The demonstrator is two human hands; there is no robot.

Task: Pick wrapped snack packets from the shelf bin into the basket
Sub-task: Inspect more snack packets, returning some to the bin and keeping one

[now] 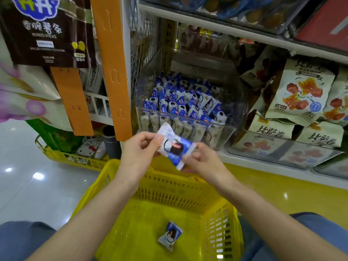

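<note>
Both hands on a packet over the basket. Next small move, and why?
Probably lower the held packet into the yellow basket and let go. The left hand and right hand pinch its ends just over the basket's far rim, and a second packet already lies on its floor.

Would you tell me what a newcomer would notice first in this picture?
The left hand and right hand pinch a blue-and-white packet at centre, above the bright yellow basket. A second packet lies on the basket floor, and the clear bin behind is packed with more.
</note>
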